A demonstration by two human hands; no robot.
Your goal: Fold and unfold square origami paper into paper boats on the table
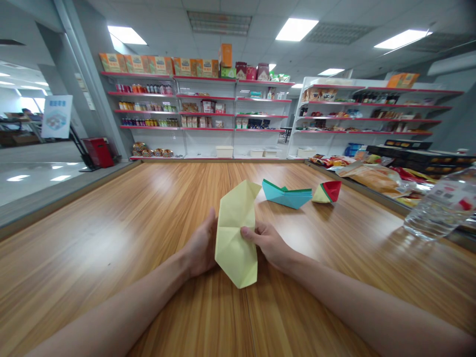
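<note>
A creased sheet of pale yellow folding paper is held upright just above the table, its corners folded so that the outline is many-sided. My right hand is closed on its right edge, with the thumb on the near face and the fingers behind. At the left edge is my left hand, thumb stretched upward and apart from the paper. Its other fingers reach behind the sheet and are partly hidden, so I cannot tell whether they touch it. Beyond my right hand sits a blue paper boat with a green rim.
A small red, green and yellow folded paper piece lies right of the boat on the wooden table. Along the right edge stand a clear plastic bottle and snack bags. Stocked shelves line the back.
</note>
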